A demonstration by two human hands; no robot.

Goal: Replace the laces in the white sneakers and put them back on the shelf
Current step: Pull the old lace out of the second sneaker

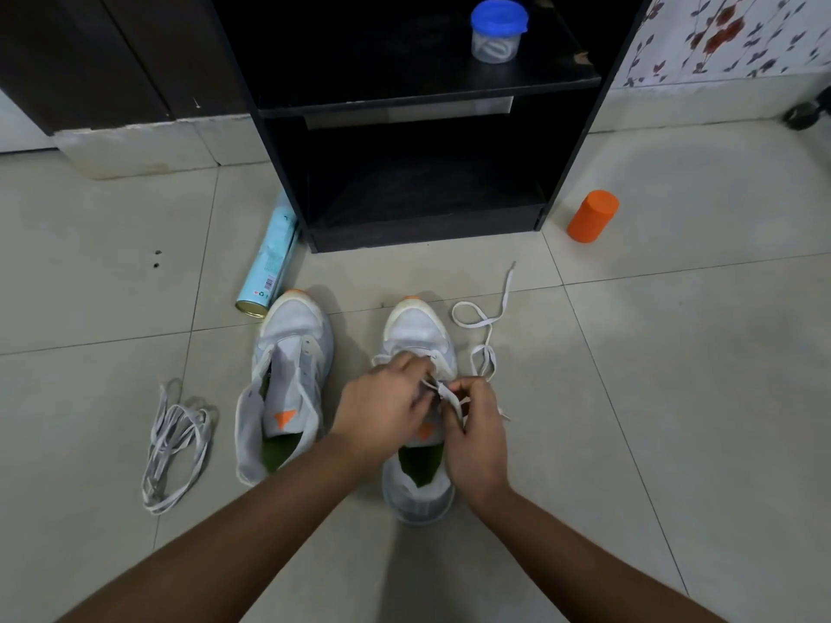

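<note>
Pale floor tiles (674, 397) fill the scene, with a black shelf unit (404, 98) standing at the far side and flowered wallpaper behind it to the right. Two white sneakers sit on the floor in front of the shelf unit, toes pointing toward it.

Both hands are over one sneaker (416, 328), at the eyelets just behind its toe cap. The left hand (382, 411) reaches in from the left with its fingers curled down, the fingertips closed on a white lace (488, 323) where it meets the eyelets. The right hand (476, 438) is just beside it, touching or nearly so, with thumb and fingers pinching the same lace a little further along. A short stretch of lace runs between the two hands. The rest trails off the sneaker's right side and lies in loose loops on the tiles, its end pointing toward the shelf unit.

The other sneaker (292, 353) lies just to the left, unlaced, its tongue pulled up and green insole showing. A bundle of laces (175, 447) rests on the floor well to its left.

A clear jar with a blue lid (497, 31) stands on the upper shelf. A light blue spray can (272, 258) lies beside the unit's left foot, near the other sneaker's toe. An orange bottle (592, 215) stands on the floor to the unit's right.
</note>
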